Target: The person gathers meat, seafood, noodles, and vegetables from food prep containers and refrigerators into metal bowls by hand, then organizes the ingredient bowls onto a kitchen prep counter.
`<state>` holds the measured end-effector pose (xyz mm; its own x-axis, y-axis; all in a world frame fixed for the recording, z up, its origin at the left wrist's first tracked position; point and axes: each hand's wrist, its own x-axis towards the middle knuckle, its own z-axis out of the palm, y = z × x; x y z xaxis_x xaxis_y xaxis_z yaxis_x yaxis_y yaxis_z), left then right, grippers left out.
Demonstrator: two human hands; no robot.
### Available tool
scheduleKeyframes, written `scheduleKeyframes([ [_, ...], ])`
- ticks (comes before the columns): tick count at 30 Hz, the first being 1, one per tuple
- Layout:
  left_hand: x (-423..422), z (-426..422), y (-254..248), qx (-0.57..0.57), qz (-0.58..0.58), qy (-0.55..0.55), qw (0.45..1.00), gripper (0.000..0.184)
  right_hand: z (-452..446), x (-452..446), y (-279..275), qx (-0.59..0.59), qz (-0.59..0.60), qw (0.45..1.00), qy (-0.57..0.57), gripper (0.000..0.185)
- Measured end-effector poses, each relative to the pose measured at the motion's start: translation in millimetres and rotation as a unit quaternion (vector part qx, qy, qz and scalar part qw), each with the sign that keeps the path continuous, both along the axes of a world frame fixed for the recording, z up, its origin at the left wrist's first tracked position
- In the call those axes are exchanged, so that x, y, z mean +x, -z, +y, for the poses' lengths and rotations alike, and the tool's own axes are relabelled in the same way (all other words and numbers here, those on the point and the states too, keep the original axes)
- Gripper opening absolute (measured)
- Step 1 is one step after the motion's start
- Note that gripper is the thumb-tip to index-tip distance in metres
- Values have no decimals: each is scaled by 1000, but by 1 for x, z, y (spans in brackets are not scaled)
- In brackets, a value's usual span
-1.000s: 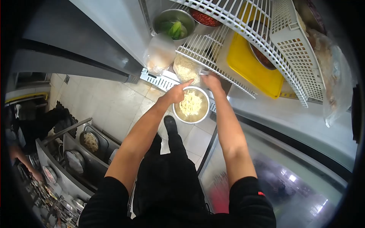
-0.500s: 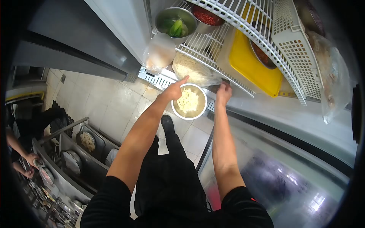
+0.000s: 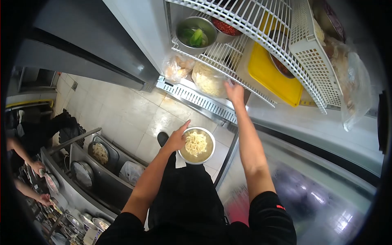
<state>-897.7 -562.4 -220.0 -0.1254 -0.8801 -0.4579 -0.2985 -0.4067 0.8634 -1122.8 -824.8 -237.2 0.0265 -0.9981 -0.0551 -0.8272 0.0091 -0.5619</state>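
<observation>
My left hand [image 3: 177, 139] grips the left rim of a round metal bowl [image 3: 205, 157], its index finger stretched out along the edge. Pale strips of food [image 3: 196, 143] lie in the bowl, which is over the floor in front of my legs. My right hand [image 3: 234, 92] reaches into the fridge, its fingers on the right end of a clear plastic bag [image 3: 209, 81] with pale food in it. That bag rests at the bottom of the fridge, behind the vented sill [image 3: 196, 99]. Beside it, on the left, is another clear bag [image 3: 178, 68] with light brown contents.
Wire shelves [image 3: 228, 67] above hold a metal pot [image 3: 197, 34] with green vegetables, a bowl of red food [image 3: 225, 27] and a yellow tray [image 3: 269, 69]. A white basket [image 3: 316, 61] is upper right. At left, another person's hands [image 3: 38, 168] are over a steel counter [image 3: 77, 196].
The bowl and my left hand have moved back from the fridge toward my body. My right hand has shifted slightly left, onto the bag's end, and the bag sits further inside.
</observation>
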Motion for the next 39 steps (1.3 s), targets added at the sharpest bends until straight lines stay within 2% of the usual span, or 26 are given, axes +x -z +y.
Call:
scheduleKeyframes([
  [2,12,16,-6,5,4,-24,1000,73,29,-17,12,-99,-94,984,110,43],
  [3,19,22,-18,26,-9,-38,999,72,42,-30,13,-74,-230,931,274,36],
  [4,26,27,-21,16,-7,-54,998,71,53,-47,14,-46,-356,832,423,29],
  [6,41,46,-25,-1,-1,-87,996,71,79,-98,53,-63,-255,857,444,21],
  [7,48,53,-26,-20,-30,-97,995,70,94,-91,35,-67,-208,889,403,19],
  [9,61,66,-29,11,-5,-138,990,69,119,-63,-8,-70,-110,940,315,18],
  [10,67,73,-32,26,7,-160,987,69,122,-43,-40,-175,-45,957,227,19],
  [12,74,84,-28,11,-12,-159,987,69,125,-8,-90,-371,86,924,38,22],
  [15,78,94,-35,19,-35,-150,988,69,88,16,-75,-267,-26,955,-128,35],
  [16,76,95,-37,27,-26,-154,987,69,62,11,-43,-152,-21,988,-35,37],
  [17,72,98,-39,36,-18,-160,986,68,34,7,-13,-32,-16,998,57,40],
  [18,69,101,-38,30,-15,-164,986,68,8,19,-22,139,125,982,-33,36],
  [19,67,104,-38,25,-13,-165,986,68,-8,30,-34,302,258,910,-121,32],
  [22,59,113,-38,4,-7,-161,987,65,-10,71,-35,67,198,971,-117,29],
  [25,53,120,-41,13,3,-170,985,64,-23,101,-61,83,129,905,-397,35],
  [28,50,126,-43,13,-12,-160,987,65,-25,113,-47,189,64,929,-312,44],
  [30,49,128,-44,11,7,-168,986,65,-29,99,11,66,57,984,-158,39],
  [32,51,130,-44,10,11,-172,985,64,-29,89,36,-41,97,994,-16,37],
  [35,53,128,-46,21,5,-171,985,62,-30,92,17,125,261,949,-128,39],
  [37,54,125,-45,49,8,-172,984,60,-31,92,38,70,235,960,-139,40],
  [39,54,120,-39,26,5,-168,985,59,-34,96,57,30,213,965,-148,40],
])
